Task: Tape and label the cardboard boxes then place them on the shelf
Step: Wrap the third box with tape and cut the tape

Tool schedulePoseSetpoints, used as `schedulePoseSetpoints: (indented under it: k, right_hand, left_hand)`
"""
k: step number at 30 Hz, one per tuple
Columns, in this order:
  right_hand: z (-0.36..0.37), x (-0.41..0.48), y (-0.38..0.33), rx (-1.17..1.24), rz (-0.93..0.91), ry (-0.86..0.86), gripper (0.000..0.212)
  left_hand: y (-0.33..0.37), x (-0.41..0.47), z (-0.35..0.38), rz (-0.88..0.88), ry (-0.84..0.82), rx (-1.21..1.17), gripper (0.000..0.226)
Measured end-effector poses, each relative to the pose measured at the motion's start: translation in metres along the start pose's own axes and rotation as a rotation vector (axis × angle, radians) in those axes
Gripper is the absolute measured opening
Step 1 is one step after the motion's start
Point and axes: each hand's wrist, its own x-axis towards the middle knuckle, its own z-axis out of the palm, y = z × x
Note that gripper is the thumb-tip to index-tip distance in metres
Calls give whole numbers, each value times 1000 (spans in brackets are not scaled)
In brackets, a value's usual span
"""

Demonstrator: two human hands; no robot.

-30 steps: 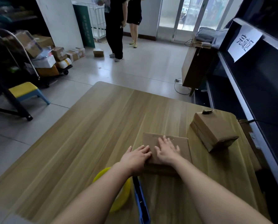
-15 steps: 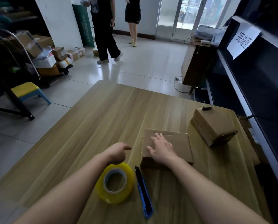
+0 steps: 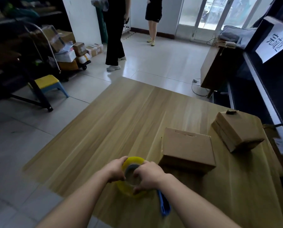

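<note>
A: What stood on the tiled floor (image 3: 162, 63) at the left side?
B: A small stool (image 3: 49, 83) with a yellow seat and blue legs, near a pile of parcels (image 3: 66, 56).
A: And further back?
B: One person in black trousers (image 3: 115, 38) and another person in a dark dress (image 3: 153, 14) stood there. A wooden cabinet (image 3: 218, 68) was at the right.
</note>
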Motion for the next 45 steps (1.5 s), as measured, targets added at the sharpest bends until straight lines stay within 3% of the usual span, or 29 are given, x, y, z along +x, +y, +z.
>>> schedulePoseSetpoints:
  k: [5, 10, 15, 20, 24, 31, 34, 40, 45]
  right_hand:
    - [18, 0, -6, -274, -73, -106, 49]
    - [23, -1, -4, -380, -99, -40, 38]
    - [8, -1, -2, -126, -42, 58, 48]
    - [-30, 2, -13, 335, 101, 133, 43]
    - [-51, 5, -16, 721, 179, 182, 40]
    - [-77, 9, -19, 843, 279, 342, 37]
    - [-87, 6, -14, 857, 326, 359, 41]
    - [-101, -6, -7, 822, 320, 438, 41]
    - [-112, -17, -2, 859, 294, 493, 37]
  left_hand:
    - [-5, -2, 7, -45, 93, -125, 78]
    - [-6, -4, 6, -40, 107, -219, 64]
    - [-11, -2, 1, -4, 232, -544, 56]
    - [-4, -4, -19, 61, 437, -829, 34]
    - [10, -14, -34, 221, 536, -784, 20]
    - [25, -40, -46, 388, 721, -378, 45]
    - [31, -43, -50, 435, 783, -269, 36]
    - [58, -44, -72, 381, 875, -303, 10]
    - [82, -45, -88, 292, 826, -361, 12]
